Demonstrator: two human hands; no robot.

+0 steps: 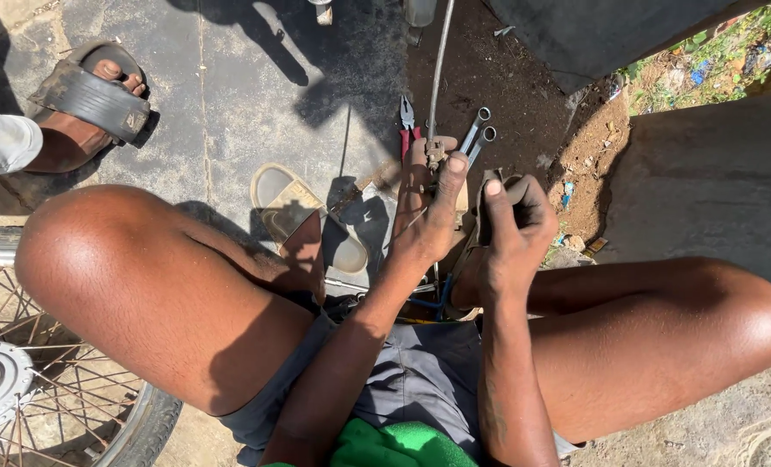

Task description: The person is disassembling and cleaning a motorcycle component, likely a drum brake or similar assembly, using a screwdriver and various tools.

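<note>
Left hand (433,212) at centre, fingers curled, pinching a small metal part (436,154) between thumb and fingertips, held just above the ground. Right hand (515,227) just beside it at 3 o'clock, fingers closed around a dark folded strip (490,183) (rag or strap, cannot tell which), thumb up along it.

At 12 o'clock from the hands: red-handled pliers (407,125) and two ring spanners (478,137) lying on the dirt, spanners side by side, touching. A thin metal rod (438,73) runs up toward the top edge.

At 9 o'clock: a tan sandal (294,207) on the concrete floor (230,95), partly under the person's left leg. At 10 o'clock, far left: another person's foot in a dark sandal (91,95). At 7 o'clock: spoked wheel (22,372) with tyre and hub.

No packages or signs readable; small coloured litter scraps (567,195) at 2 o'clock on bare soil (blue bits, tiny). Outdoors, hard sunlight, cracked grey concrete left, dark oily earth centre, a concrete slab (714,182) right, weeds top right.
</note>
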